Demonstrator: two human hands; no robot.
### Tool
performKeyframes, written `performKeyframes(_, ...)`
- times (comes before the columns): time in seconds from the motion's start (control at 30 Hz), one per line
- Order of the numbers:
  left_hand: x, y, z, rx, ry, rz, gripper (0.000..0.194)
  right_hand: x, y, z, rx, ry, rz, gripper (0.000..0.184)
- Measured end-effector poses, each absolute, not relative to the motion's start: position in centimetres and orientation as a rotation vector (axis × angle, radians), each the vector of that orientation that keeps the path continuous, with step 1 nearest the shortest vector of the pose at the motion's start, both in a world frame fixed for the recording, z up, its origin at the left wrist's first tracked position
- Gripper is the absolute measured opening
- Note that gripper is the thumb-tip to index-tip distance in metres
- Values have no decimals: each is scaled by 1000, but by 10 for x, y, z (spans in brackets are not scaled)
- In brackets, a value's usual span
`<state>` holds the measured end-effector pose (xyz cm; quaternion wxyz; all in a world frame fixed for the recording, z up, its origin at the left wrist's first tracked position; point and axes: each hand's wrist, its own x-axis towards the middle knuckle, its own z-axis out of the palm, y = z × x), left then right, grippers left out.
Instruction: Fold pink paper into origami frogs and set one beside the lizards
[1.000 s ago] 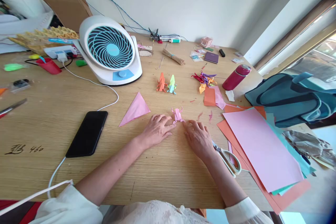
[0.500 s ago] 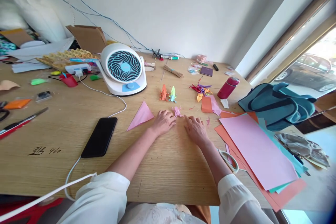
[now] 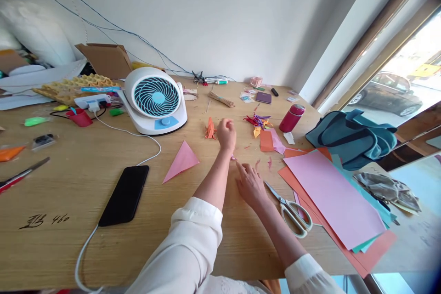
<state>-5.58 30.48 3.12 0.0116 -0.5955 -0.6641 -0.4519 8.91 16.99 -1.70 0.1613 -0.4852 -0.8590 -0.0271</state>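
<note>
My left hand point(image 3: 226, 135) is held over the table beside the orange folded-paper figure point(image 3: 210, 129), fingers curled and closed. What it may hold is hidden behind it; the green and blue paper figure does not show. My right hand point(image 3: 251, 183) lies low with its fingers stretched out and apart. Its index fingertip is at a small pink folded-paper piece point(image 3: 234, 158), mostly covered by my left wrist. To the left lies a pink paper triangle point(image 3: 181, 161). Scissors point(image 3: 291, 213) rest beside my right forearm.
At the right are stacked coloured sheets point(image 3: 334, 197), a red bottle point(image 3: 292, 118) and a teal bag point(image 3: 351, 135). Colourful paper scraps point(image 3: 258, 121) lie beyond my right hand. A white fan point(image 3: 155, 101) and a black phone point(image 3: 124, 195) occupy the left, with a white cable point(image 3: 158, 147) between them.
My left hand has left the pink paper piece and moved forward to where the green and blue figure stood, covering it. My right hand stays near the pink piece. The view has shifted slightly.
</note>
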Motion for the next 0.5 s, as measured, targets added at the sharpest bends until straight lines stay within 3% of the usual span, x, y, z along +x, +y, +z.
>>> performKeyframes(0.17,-73,274,30,-2225,-1801,-1301,15,128,135,-9,-1385,-2424,-45,43)
performKeyframes(0.3,-148,239,27,-2119,-1989,-1184,20,192,106,-19,-1520,-2259,-134,44)
performKeyframes(0.5,-220,193,17,-1874,-2418,-796,25,248,88,-45,-1671,-2161,-84,30)
